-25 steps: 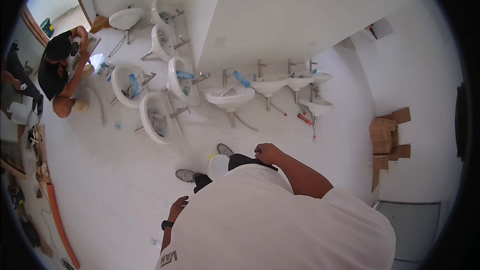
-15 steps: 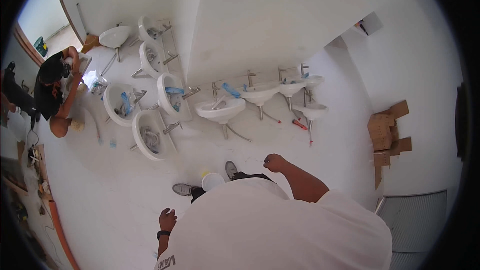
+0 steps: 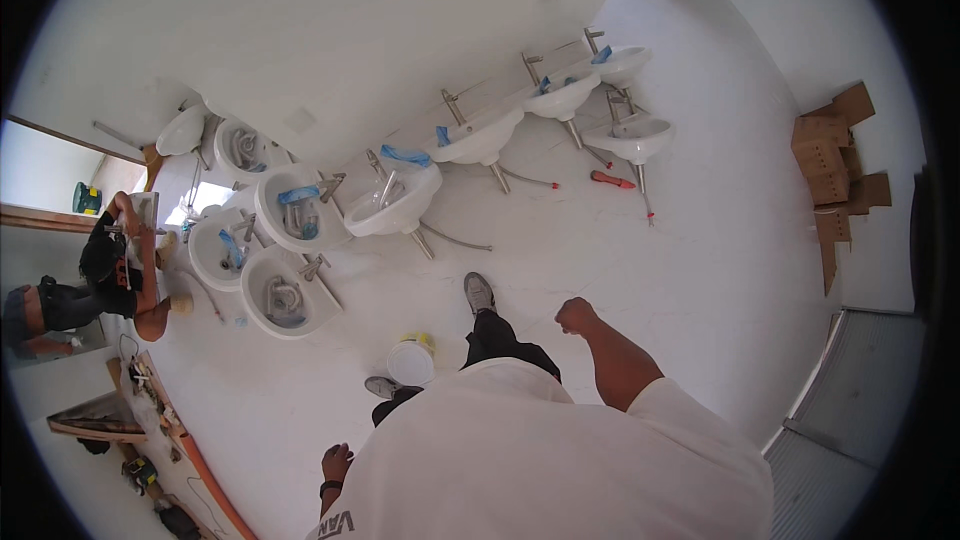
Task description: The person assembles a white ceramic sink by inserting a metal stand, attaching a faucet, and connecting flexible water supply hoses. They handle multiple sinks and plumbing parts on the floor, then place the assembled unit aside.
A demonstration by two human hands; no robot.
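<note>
My left hand (image 3: 337,462), with a dark band at the wrist, hangs low at my side with its fingers loosely apart. It holds nothing I can see. My right hand (image 3: 575,316) is out in front on a bent arm, fingers curled closed, with nothing showing in them. Neither hand touches anything. Beside my feet on the white floor stands a white bucket (image 3: 410,363), the nearest thing to my left hand. Ahead are several white washbasins with metal taps, the closest a basin (image 3: 270,290) with a grey pipe trap (image 3: 285,297) in it.
A row of basins (image 3: 480,137) stands along the wall, with blue plastic and flexible hoses. A red tool (image 3: 612,180) lies near the end basin (image 3: 640,140). Cardboard boxes (image 3: 825,160) are at right. Left, a person (image 3: 110,265) bends over a basin, near an orange pipe (image 3: 215,485).
My view has turned and I have stepped forward; the basins sit closer and tilted. My right foot is now ahead of the bucket. Both hands remain without any visible object.
</note>
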